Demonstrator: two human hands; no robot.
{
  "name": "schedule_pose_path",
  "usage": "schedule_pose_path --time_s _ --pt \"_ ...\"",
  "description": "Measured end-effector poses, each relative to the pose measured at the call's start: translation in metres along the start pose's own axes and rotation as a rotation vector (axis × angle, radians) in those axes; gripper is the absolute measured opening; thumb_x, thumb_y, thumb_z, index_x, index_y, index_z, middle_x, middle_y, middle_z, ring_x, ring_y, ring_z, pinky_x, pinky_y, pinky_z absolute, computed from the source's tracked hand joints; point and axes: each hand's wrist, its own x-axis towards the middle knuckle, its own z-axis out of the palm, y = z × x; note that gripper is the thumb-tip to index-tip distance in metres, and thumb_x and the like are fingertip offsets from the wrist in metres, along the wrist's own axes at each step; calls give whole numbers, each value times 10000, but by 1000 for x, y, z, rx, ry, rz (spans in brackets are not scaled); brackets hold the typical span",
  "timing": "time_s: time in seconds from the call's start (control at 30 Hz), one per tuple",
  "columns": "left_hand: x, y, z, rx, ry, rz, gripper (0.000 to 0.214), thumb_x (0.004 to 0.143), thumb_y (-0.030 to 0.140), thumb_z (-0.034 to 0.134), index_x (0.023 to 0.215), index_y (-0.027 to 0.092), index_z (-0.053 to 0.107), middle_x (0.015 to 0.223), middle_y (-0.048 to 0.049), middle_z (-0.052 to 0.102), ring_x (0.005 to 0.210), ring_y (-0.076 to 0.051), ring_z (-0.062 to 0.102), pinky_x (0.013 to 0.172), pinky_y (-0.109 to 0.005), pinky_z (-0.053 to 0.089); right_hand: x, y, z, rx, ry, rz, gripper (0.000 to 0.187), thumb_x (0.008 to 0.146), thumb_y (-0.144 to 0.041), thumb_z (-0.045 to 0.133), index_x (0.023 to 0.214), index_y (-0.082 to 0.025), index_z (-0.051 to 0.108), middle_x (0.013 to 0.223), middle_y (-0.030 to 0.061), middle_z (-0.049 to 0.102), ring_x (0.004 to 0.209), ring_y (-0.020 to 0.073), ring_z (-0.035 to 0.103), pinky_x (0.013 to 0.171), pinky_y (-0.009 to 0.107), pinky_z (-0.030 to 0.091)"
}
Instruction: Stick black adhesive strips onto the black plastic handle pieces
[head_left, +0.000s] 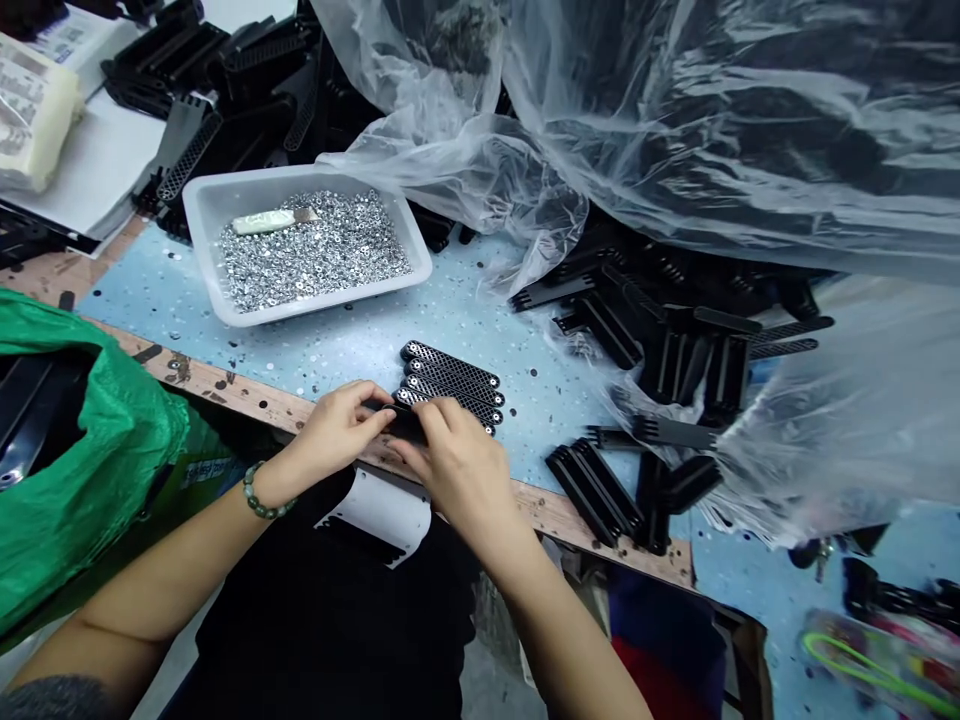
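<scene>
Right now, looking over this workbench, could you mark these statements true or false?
1. The white tray holds small silver nuts. True.
2. The right hand wears the beaded bracelet. False; the left wrist wears it.
3. The left hand touches the black perforated bars. True.
4. Those bars lie inside the tray. False; they lie in a row on the blue bench top.

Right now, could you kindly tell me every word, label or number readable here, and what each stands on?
Nothing can be read clearly.
Cream bundle of printed sheets: print too small to read.
Small white label near the green plastic bag: too blurred to read.
Black perforated bars: no marking visible.
</scene>
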Motion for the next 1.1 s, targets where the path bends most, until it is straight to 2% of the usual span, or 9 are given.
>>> schedule_pose_path --time_s 0.07,0.23,0.43,0.57,0.7,0.93,1.1 --pt "-1 1 0 50 4 10 275 863 382 571 994 149 636 982 -67 677 743 -128 668 632 -205 528 -11 11 -2 58 25 88 258 878 -375 638 1028 -176 573 956 91 624 795 218 614 586 306 442" --pt "-7 4 2 69 -31 74 296 887 368 524 1038 167 679 1102 -82 623 784 -120 659 690 -219 557 -31 33 5 437 49 220 42 909 -209 566 940 -186 582 896 44 631 844 170 617 756 283 479" --pt "-10 0 5 76 -49 91 314 875 435 579 1011 172 684 1026 -67 642 877 -151 652 760 -240 553 -25 35 0 587 -7 312 111 897 -214 546 814 -189 614 815 20 637 773 150 587 719 263 449" --pt "-12 -6 6 101 -43 129 281 887 417 571 991 181 682 1031 -65 631 948 -161 636 782 -242 546 -23 33 -4 576 -11 354 92 885 -209 551 828 -186 620 797 21 635 750 150 585 701 264 446" --pt "-14 -11 6 137 -31 170 270 891 409 572 995 183 676 1043 -67 625 964 -159 628 780 -237 541 -25 29 0 523 25 326 111 898 -204 533 904 -188 642 855 46 649 791 171 607 734 290 468" --pt "-14 -12 6 132 -38 159 286 895 422 562 986 175 674 1030 -71 622 936 -159 637 794 -246 548 -25 28 4 445 36 315 123 911 -191 520 874 -188 638 842 56 633 796 178 606 735 298 474" --pt "-13 -8 8 90 -27 112 302 894 443 554 963 171 663 990 -56 609 815 -132 656 719 -225 543 -24 30 10 443 128 361 70 880 -220 588 826 -178 606 808 45 627 746 163 598 704 282 471"
